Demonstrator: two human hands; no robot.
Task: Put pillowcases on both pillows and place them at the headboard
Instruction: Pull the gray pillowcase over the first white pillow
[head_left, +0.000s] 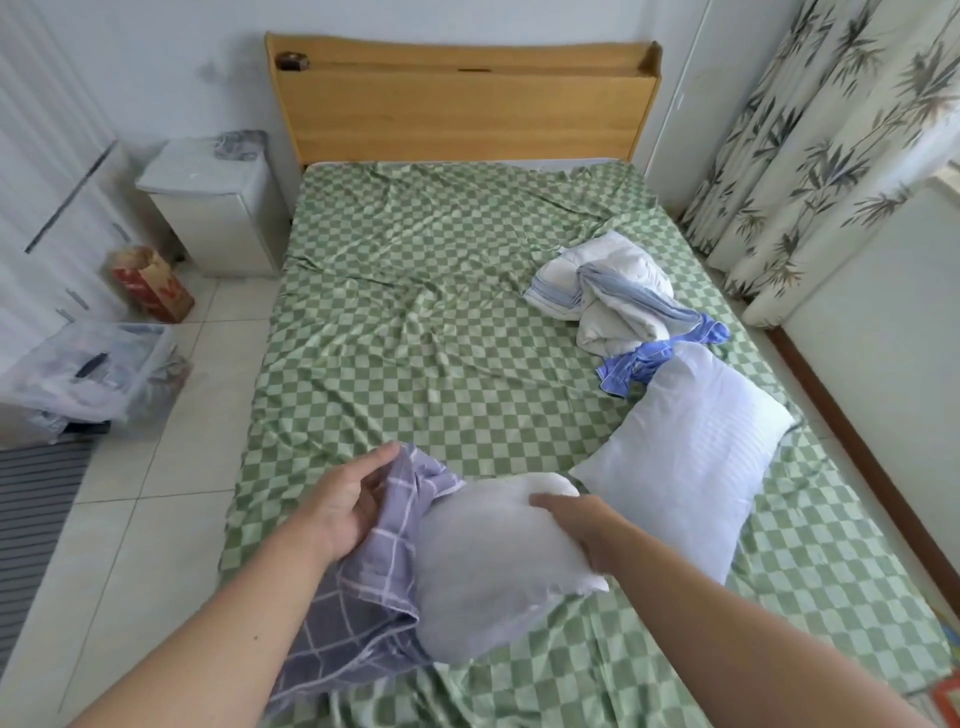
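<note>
At the bottom centre of the frame a plump, smooth white pillow (483, 561) sits partly inside a soft lilac pillowcase (358, 587) with a thin white grid, on the wrinkled green-checked bed (405, 291). The left hand (345, 501) reaches in from lower left, fingers curled round the pillowcase's bunched opening. The right hand (582, 527) reaches in from lower right and grips the pillow's right edge; a second ribbed white pillow (685, 447) lies just right of them, far from the wooden headboard (462, 109).

Two bare forearms enter from the lower edge. No sleeve, watch or ring shows behind the fingers on either. Left hand (348, 506): thumb and fingers visible, nails short and unpainted. Right hand (582, 530): back and knuckles visible, fingertips hidden.
</note>
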